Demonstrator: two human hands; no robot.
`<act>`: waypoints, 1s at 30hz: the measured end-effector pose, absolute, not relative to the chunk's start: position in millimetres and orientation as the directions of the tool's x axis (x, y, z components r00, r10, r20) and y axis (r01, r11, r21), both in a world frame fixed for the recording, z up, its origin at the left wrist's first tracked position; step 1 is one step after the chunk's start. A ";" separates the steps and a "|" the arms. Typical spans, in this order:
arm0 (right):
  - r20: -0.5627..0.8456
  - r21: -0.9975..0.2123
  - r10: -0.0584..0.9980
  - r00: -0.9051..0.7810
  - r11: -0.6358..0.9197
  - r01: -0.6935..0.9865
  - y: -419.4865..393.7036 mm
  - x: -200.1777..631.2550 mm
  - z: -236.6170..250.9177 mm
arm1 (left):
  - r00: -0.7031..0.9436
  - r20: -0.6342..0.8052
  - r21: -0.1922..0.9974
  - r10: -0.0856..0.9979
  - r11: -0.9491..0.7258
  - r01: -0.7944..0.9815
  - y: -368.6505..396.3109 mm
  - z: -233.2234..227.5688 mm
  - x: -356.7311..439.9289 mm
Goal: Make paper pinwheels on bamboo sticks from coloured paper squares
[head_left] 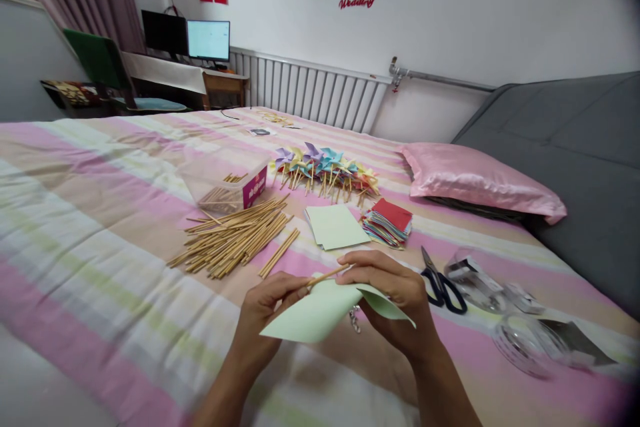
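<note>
A sheet of pale green paper [313, 313], curled and folded over at its right side, is held between both hands above the bed. A thin wooden stick [327, 274] lies along its upper edge. My left hand [265, 310] is closed, pinching the stick's left end against the paper. My right hand [395, 293] is closed around the paper's right side, with fingertips at the stick's other end; its thumb is hidden behind the paper. Just beyond are a stack of pale green sheets [337, 227] and a pile of coloured square papers [387, 221].
Loose wooden sticks [235, 237] are heaped at left, before a clear plastic box [220, 197]. Finished paper pinwheels [325, 163] lie farther back. Scissors [441, 283], clear packages [475, 277] and a roll of clear tape [525, 343] are at right, near a pink pillow [480, 177].
</note>
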State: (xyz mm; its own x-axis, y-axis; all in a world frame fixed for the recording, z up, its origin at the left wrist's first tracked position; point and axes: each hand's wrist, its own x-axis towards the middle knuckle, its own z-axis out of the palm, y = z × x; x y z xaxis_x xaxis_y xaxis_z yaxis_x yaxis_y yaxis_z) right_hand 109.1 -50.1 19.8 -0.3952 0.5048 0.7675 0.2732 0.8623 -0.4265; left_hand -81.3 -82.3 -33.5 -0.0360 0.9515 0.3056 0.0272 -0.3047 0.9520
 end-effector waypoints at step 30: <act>0.795 -0.389 0.474 -0.379 0.877 0.280 -54.0 105.1 25.6 | -0.059 0.303 0.952 0.951 -0.299 0.063 -81.8 -31.8 -84.8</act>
State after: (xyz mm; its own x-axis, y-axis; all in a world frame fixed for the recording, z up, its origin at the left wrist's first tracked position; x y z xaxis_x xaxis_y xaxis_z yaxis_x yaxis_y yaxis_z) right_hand 105.1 -54.0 25.6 -0.3794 0.4739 0.7947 0.2802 0.8774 -0.3894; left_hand -84.8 -81.8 -31.8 -0.0586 0.9513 0.3026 0.0632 -0.2990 0.9522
